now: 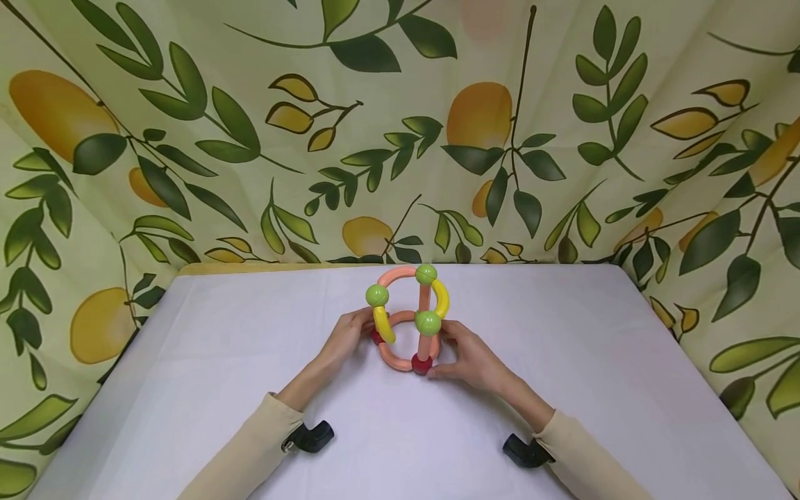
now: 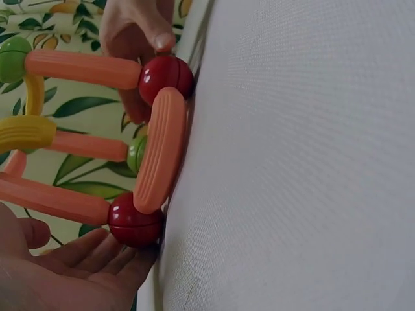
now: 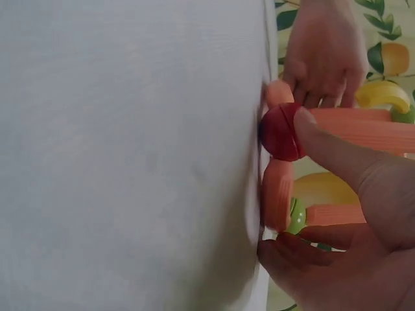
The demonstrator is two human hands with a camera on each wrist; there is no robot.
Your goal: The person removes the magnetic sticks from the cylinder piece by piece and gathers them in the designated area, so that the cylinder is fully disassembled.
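A toy frame of magnetic rods and balls stands on the white-covered table [image 1: 250, 389]. Curved salmon rods [image 1: 392, 360] form its base ring, with red balls [image 1: 421, 364] at joints. Straight salmon rods [image 2: 84, 69] rise to green balls [image 1: 378, 295], and curved yellow rods [image 1: 442, 298] sit near the top. My left hand [image 1: 345, 339] is at the left side, its extended fingers against a red ball [image 2: 136, 220], thumb apart from it. My right hand [image 1: 471, 357] holds the base from the right, thumb on the front red ball [image 3: 280, 133], fingers by a green ball [image 3: 297, 216].
A curtain [image 1: 400, 173] printed with fruit and leaves hangs behind the table and at both sides. Black wrist-worn devices [image 1: 312, 437] sit at both sleeve cuffs, over the table's front part.
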